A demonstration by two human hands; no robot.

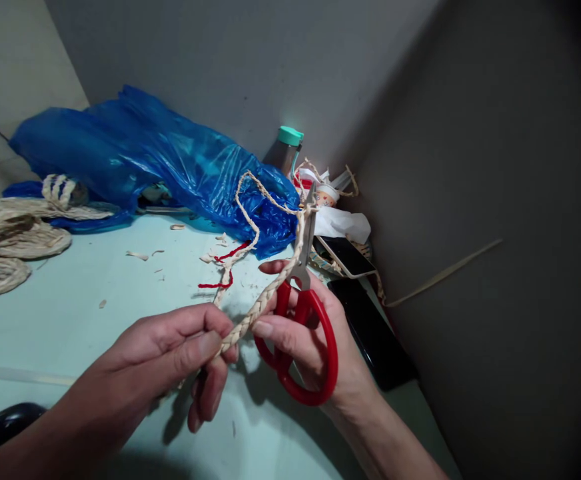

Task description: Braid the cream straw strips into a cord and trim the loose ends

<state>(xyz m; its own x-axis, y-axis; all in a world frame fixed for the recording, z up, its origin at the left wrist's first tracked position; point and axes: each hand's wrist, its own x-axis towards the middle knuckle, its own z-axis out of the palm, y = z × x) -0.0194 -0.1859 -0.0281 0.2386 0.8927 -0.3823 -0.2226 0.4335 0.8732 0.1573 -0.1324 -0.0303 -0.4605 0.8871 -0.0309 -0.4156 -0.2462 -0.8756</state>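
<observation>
The left hand (170,353) pinches a braided cord (263,303); the right hand (315,333) holds red-handled scissors (303,287).

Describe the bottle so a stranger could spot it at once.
Find the big blue bag on the table. Just behind its right end, near the grey wall, stands the bottle. Its teal lid sets it apart from the pale clutter to its right.

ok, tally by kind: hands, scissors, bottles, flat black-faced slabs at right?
Hands: 2 (left hand, right hand)
Scissors: 1
Bottle: 1
Slabs: 2 (white-edged slab, all-black slab)
Total: 6
</observation>
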